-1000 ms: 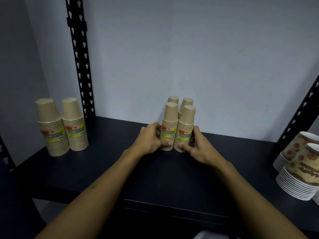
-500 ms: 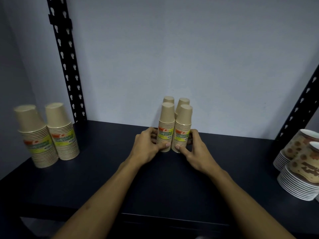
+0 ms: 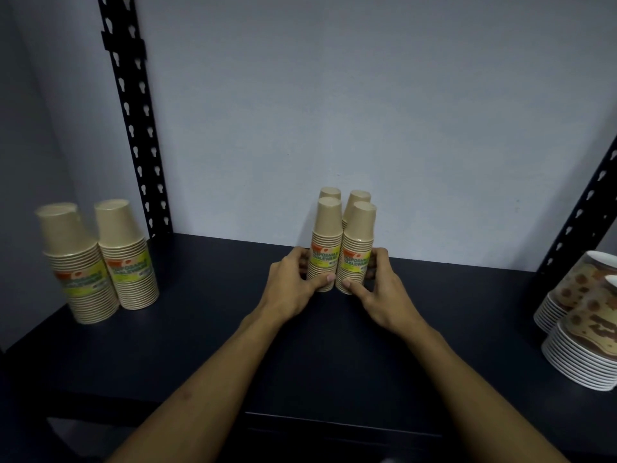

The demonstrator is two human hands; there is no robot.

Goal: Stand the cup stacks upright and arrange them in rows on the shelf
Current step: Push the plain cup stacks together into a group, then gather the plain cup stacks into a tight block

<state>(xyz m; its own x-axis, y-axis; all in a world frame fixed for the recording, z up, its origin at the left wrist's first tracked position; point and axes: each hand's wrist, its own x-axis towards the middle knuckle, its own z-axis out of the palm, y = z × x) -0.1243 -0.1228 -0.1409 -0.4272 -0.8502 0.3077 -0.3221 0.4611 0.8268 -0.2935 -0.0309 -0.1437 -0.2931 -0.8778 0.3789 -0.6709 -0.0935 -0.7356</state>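
Several tan paper cup stacks stand upside down in a tight block at the back middle of the dark shelf [image 3: 207,355]. My left hand [image 3: 291,285] wraps the front left stack [image 3: 327,235], thumb across its base. The front right stack [image 3: 358,242] is gripped by my right hand [image 3: 379,292] in the same way. Two more stacks [image 3: 357,198] rise just behind them against the wall, partly hidden. Two wider tan cup stacks [image 3: 128,259] with green-yellow labels stand upright at the far left.
A black perforated upright [image 3: 133,115] runs up the back left, another [image 3: 581,212] slants at the right. Stacks of white-rimmed brown patterned bowls [image 3: 581,332] lean at the right end of the shelf. The grey wall is directly behind the cups.
Both hands stay closed on the two front stacks, which have slid slightly back toward the wall. The camera view has shifted a little.
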